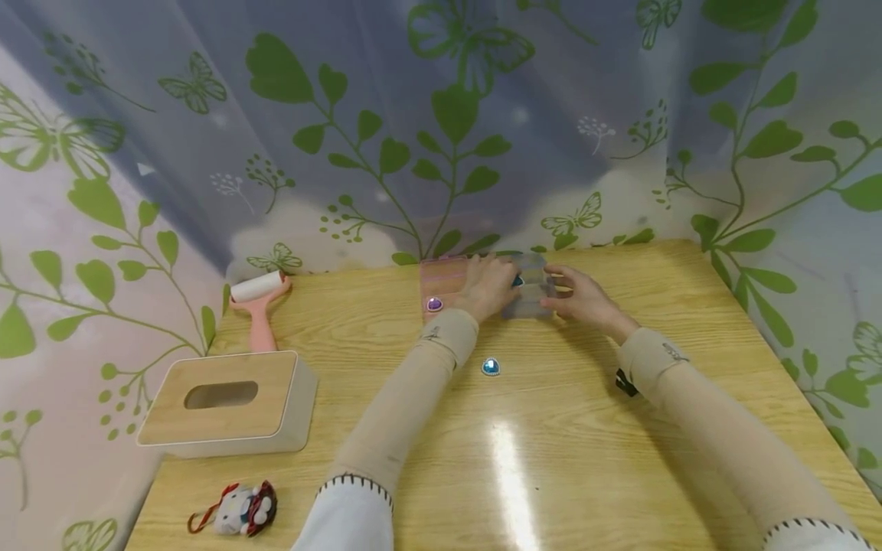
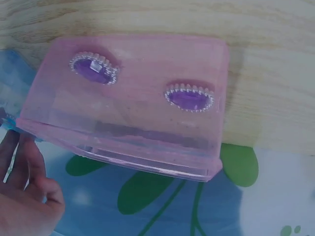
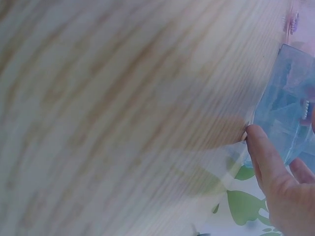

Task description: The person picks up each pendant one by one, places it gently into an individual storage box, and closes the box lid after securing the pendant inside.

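A translucent pink box (image 1: 426,279) and a translucent blue box (image 1: 532,310) stand side by side at the table's back edge. Two purple gems (image 2: 189,98) with beaded silvery rims lie in the pink box. My left hand (image 1: 488,285) reaches over where the boxes meet, its fingers curled at a dark blue gem (image 1: 517,281) over the blue box. Beside the blue box's right edge is my right hand (image 1: 582,298); its thumb and fingers are spread, fingertips right at the box side (image 3: 266,113). A light blue gem (image 1: 491,367) rests on the table in front.
To the left stands a tissue box (image 1: 165,413) with a wooden lid, and behind it a pink lint roller (image 1: 260,310). A small plush charm (image 1: 241,509) lies near the front left. Patterned curtain (image 1: 386,191) hangs along the back edge. A black object (image 1: 625,383) shows beside the right sleeve.
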Demonstrator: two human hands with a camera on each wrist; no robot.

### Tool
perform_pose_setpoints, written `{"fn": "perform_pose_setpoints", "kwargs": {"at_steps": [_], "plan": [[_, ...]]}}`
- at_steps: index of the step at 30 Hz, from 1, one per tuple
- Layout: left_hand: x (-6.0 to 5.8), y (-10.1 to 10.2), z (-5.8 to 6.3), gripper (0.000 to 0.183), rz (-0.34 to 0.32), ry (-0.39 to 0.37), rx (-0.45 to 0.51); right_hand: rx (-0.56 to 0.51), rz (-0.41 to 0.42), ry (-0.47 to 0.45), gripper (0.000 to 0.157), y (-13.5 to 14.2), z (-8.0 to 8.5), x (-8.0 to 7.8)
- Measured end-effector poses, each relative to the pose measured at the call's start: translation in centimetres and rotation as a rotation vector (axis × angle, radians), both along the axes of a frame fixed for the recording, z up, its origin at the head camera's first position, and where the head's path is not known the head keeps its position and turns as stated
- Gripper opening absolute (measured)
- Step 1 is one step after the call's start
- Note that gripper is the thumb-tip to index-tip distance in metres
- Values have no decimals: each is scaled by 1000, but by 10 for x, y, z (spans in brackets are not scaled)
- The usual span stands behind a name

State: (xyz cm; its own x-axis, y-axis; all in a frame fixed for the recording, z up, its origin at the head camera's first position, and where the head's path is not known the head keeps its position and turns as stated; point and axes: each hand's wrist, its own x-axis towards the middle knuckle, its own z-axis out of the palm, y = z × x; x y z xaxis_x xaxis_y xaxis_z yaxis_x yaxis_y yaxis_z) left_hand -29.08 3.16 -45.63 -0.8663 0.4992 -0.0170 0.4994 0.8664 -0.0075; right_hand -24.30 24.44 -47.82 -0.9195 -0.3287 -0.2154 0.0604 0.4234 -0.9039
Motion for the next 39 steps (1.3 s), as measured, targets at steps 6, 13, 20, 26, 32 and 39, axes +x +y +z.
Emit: {"fn": "perform_pose_setpoints", "kwargs": {"at_steps": [6, 13, 20, 26, 32, 39], "plan": [[-4, -3, -2, 17, -32, -24, -3, 3, -4, 8, 79, 0, -1, 0], [-6, 1, -1, 22, -30, -48, -77, 7, -3, 21, 77, -1, 2, 2], [-6, 6, 0, 23, -59, -8, -189, 19, -7, 28, 78, -1, 3, 2], [-7, 8, -1, 22, -100, 20, -246, 9, -1, 28, 78, -2, 3, 3], [-8, 12, 1, 22, -93, -17, -264, 7, 1, 35, 79, -2, 2, 3], [-8, 13, 0, 19, -93, -18, -254, 2, -1, 42, 78, -2, 3, 3]]}}
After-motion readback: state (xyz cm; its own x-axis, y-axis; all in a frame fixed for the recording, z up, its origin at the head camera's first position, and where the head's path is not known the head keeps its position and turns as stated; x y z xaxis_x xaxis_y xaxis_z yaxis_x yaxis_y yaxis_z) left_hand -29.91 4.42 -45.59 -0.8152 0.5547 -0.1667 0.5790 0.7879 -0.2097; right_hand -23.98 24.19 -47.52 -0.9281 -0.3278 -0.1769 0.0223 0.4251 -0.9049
